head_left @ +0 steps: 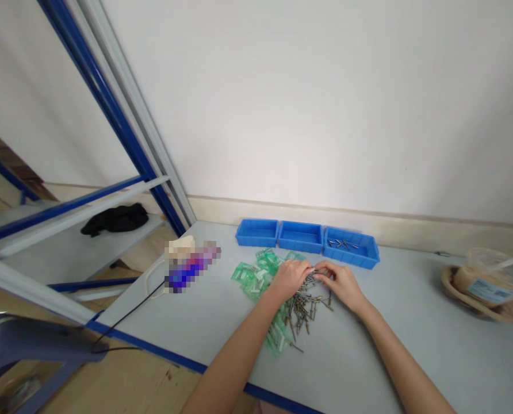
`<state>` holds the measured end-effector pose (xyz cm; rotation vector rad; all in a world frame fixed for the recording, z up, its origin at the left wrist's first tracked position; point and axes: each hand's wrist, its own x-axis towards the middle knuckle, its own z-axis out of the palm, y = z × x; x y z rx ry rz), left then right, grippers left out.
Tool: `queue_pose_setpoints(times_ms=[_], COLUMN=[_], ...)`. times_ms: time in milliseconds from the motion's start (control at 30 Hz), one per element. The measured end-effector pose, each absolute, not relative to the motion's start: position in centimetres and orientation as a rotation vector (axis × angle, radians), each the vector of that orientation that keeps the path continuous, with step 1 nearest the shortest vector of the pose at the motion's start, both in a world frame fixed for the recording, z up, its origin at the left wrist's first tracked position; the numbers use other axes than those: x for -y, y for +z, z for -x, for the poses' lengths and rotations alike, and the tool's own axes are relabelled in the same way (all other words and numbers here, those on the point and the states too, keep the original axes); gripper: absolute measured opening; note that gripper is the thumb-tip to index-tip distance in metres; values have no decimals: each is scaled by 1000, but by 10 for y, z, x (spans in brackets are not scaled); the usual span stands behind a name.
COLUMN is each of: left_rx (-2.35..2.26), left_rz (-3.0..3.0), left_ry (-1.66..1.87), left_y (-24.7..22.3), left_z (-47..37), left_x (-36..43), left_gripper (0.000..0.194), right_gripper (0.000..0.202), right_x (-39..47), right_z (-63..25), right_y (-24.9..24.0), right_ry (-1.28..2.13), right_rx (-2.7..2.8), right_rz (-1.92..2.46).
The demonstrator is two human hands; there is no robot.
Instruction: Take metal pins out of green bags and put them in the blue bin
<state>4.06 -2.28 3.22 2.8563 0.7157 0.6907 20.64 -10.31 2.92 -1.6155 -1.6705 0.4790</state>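
Observation:
Many thin metal pins with brass-coloured ends [302, 310] lie heaped on the grey table. Green-printed plastic bags [254, 279] spread to the left of the pins and partly under them. My left hand [291, 277] is closed over the upper part of the heap, its fingertips close to those of my right hand [338, 280]. The right thumb and forefinger are pinched together; whatever small thing is between the fingertips of either hand is too small to name. Behind the hands, a blue tray [351, 259] holds several loose metal pins.
Two more blue trays [256, 244] [300, 248] stand in the row along the wall. A takeaway bowl with a clear lid [485, 287] sits at the right. On the left are a pixelated object [190, 273], a black cable [131, 310] and a blue-and-white frame [131, 135].

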Motion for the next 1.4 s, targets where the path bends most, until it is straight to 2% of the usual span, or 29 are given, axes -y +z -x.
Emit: queue_pose_setpoints(times_ms=[567,800,1200,1400], left_rx=[-736,-757,-725,-719], left_rz=[-2872,-2846,-2798,-2860], left_ry=[643,665,707,711], left_y=[34,32,32,32], left_z=[-40,-41,-40,-40], left_x=[23,23,23,22], left_gripper=[24,22,22,29], right_gripper=[26,31,31,28], right_x=[103,105,105,103], right_z=[-208,-204,-204,-205], right_y=[28,34,32,31], right_ry=[571,577,445,391], right_rx=[1624,1660,1616,1634], right_rz=[1595,1588,1617,1592])
